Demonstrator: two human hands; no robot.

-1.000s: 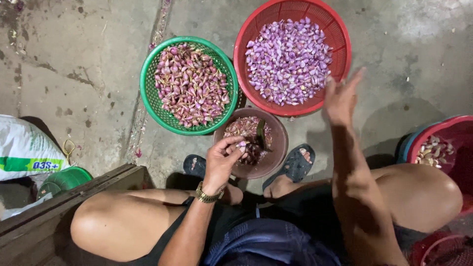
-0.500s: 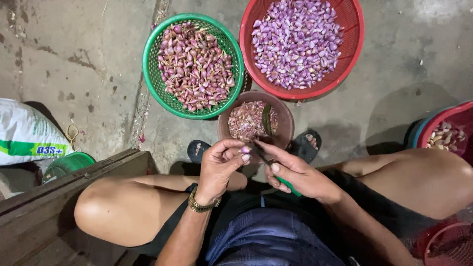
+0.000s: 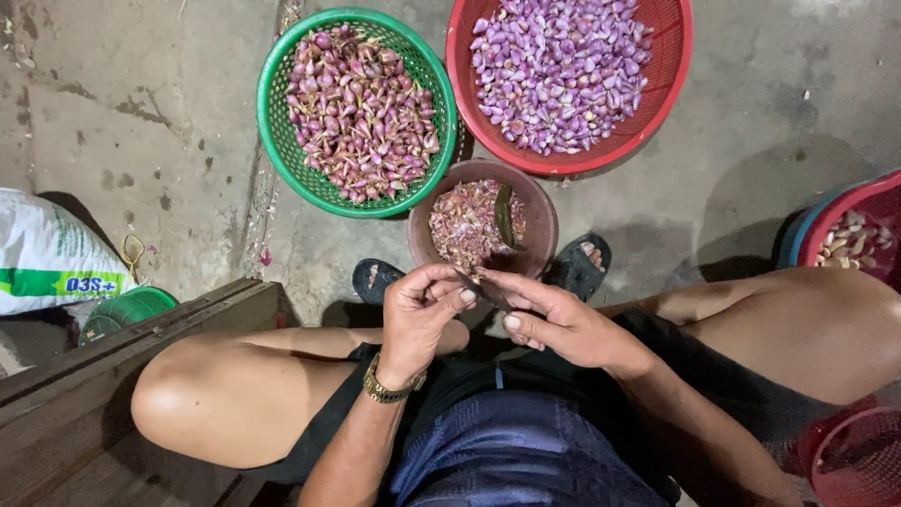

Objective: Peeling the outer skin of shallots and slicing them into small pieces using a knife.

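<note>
Together, left hand [image 3: 424, 314] and right hand [image 3: 554, 319] pinched around shallot [image 3: 476, 277].

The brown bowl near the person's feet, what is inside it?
The brown bowl holds a heap of reddish-purple peelings and one dark, narrow object that I cannot identify. The heap hides the bottom on the left, and the left hand and right hand cover the near rim.

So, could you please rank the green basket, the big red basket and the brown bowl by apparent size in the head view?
1. Big red basket, cut off by the top edge, so likely larger still.
2. Green basket, slightly smaller.
3. Brown bowl, clearly the smallest.
</note>
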